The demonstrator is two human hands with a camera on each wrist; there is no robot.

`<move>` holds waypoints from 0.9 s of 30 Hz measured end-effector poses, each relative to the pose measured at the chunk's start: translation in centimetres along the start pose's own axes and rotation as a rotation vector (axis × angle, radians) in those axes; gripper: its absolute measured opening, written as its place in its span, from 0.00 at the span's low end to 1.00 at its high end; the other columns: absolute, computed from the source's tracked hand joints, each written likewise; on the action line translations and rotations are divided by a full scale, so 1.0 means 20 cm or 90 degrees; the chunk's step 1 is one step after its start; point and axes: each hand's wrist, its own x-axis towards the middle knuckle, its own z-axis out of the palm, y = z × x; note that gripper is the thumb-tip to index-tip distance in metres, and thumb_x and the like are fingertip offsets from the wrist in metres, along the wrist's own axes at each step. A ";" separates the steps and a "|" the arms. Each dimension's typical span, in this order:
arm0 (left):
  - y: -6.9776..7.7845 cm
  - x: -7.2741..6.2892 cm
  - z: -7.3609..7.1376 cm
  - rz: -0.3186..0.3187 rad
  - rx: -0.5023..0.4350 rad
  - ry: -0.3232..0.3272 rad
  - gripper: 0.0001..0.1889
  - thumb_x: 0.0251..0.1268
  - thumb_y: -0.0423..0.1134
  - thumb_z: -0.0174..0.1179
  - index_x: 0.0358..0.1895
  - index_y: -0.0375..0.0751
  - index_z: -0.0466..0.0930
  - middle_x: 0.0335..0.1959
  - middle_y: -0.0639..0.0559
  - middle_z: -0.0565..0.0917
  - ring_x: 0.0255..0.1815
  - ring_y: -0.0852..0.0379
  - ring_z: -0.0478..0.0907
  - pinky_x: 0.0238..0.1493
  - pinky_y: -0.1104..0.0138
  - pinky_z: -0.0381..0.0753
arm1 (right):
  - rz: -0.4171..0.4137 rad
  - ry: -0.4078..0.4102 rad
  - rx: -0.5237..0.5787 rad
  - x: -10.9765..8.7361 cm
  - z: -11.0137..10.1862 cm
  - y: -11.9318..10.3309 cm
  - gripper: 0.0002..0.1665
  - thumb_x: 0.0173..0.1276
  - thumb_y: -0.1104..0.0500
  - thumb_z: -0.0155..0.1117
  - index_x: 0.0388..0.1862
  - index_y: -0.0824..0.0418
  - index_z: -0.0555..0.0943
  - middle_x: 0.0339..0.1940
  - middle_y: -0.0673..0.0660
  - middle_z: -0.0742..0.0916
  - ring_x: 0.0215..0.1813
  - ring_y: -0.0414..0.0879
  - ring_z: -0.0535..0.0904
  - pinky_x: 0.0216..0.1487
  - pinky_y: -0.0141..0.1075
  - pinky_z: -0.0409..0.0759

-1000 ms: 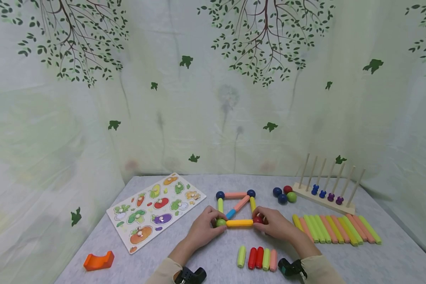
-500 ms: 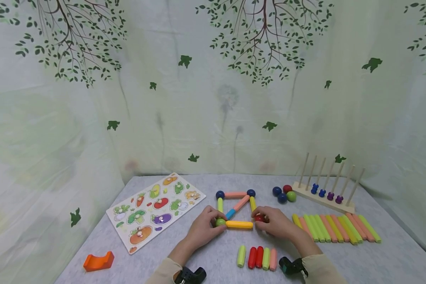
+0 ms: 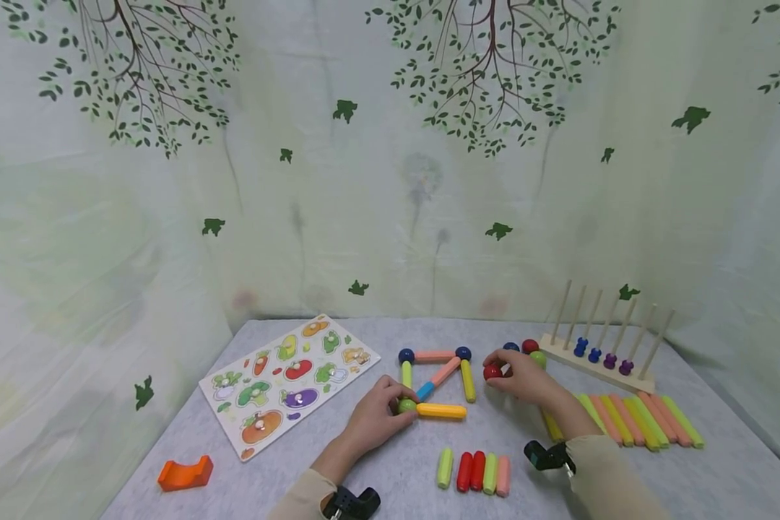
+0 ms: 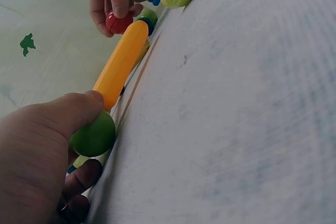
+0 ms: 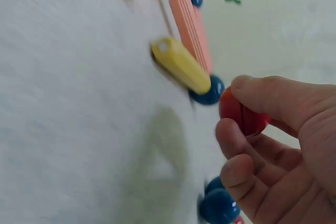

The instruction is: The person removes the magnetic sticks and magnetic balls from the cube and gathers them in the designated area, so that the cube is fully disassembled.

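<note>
My left hand (image 3: 372, 419) grips a green ball (image 3: 406, 406) at the near left corner of a frame of sticks and balls. An orange-yellow stick (image 3: 441, 411) runs rightward from that ball, its far end free. My right hand (image 3: 525, 377) pinches a red ball (image 5: 244, 113) between thumb and fingers, held to the right of the frame. At the back, a salmon stick (image 3: 434, 356) joins two dark blue balls (image 3: 464, 353). From the right one a yellow stick (image 3: 469, 381) points toward me, and a second salmon stick (image 3: 445, 371) slants down to a blue piece (image 3: 425, 391).
Loose balls, including a red one (image 3: 530, 347), lie behind my right hand. Beyond stands a wooden peg rack (image 3: 594, 367). Sticks lie in a row (image 3: 643, 420) at right; several short ones (image 3: 477, 471) lie in front. At left are a vegetable puzzle board (image 3: 279, 397) and an orange curved block (image 3: 185, 474).
My right hand has pulled the red ball off the orange-yellow and yellow sticks and carried it right and back. My left hand stays on the green ball.
</note>
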 end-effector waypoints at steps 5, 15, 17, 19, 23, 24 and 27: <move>-0.01 0.00 0.00 -0.003 -0.005 -0.003 0.08 0.63 0.47 0.68 0.45 0.62 0.84 0.38 0.56 0.71 0.33 0.61 0.69 0.32 0.73 0.68 | 0.033 0.009 0.005 0.10 -0.07 0.08 0.21 0.66 0.57 0.70 0.57 0.59 0.79 0.47 0.58 0.84 0.43 0.49 0.76 0.39 0.35 0.81; -0.02 0.00 0.01 -0.001 -0.009 0.000 0.08 0.63 0.47 0.68 0.44 0.63 0.84 0.38 0.57 0.70 0.33 0.61 0.69 0.32 0.73 0.68 | 0.101 0.045 -0.013 0.20 -0.10 0.18 0.24 0.67 0.55 0.70 0.59 0.61 0.78 0.50 0.62 0.83 0.44 0.52 0.76 0.41 0.37 0.81; -0.02 0.00 0.01 -0.001 -0.010 0.000 0.08 0.63 0.47 0.68 0.44 0.63 0.84 0.38 0.57 0.70 0.33 0.62 0.69 0.32 0.73 0.68 | 0.112 0.050 -0.018 0.21 -0.10 0.18 0.24 0.66 0.54 0.70 0.59 0.60 0.78 0.51 0.62 0.83 0.44 0.52 0.77 0.42 0.38 0.81; -0.02 0.00 0.01 0.000 -0.010 -0.001 0.08 0.63 0.48 0.68 0.45 0.63 0.84 0.38 0.57 0.70 0.33 0.62 0.69 0.32 0.73 0.68 | 0.117 0.058 -0.027 0.21 -0.09 0.19 0.25 0.66 0.54 0.71 0.59 0.60 0.78 0.51 0.62 0.84 0.44 0.52 0.77 0.43 0.39 0.82; -0.02 0.01 0.01 0.000 -0.011 0.000 0.08 0.64 0.48 0.68 0.45 0.63 0.84 0.38 0.57 0.71 0.33 0.62 0.69 0.33 0.73 0.68 | 0.123 0.067 -0.047 0.23 -0.09 0.19 0.22 0.66 0.55 0.70 0.56 0.61 0.80 0.50 0.63 0.84 0.42 0.51 0.78 0.40 0.37 0.82; -0.02 0.00 0.01 0.000 -0.010 -0.001 0.08 0.63 0.48 0.68 0.45 0.63 0.84 0.38 0.57 0.71 0.33 0.62 0.69 0.33 0.73 0.68 | 0.123 0.070 -0.052 0.23 -0.08 0.19 0.21 0.66 0.56 0.70 0.56 0.61 0.80 0.49 0.63 0.84 0.41 0.51 0.78 0.40 0.37 0.82; -0.02 0.00 0.01 -0.001 -0.010 -0.002 0.08 0.63 0.48 0.68 0.45 0.62 0.84 0.38 0.56 0.71 0.33 0.62 0.69 0.32 0.73 0.68 | 0.123 0.074 -0.070 0.24 -0.08 0.20 0.19 0.67 0.57 0.69 0.54 0.62 0.81 0.47 0.63 0.85 0.39 0.50 0.78 0.37 0.36 0.81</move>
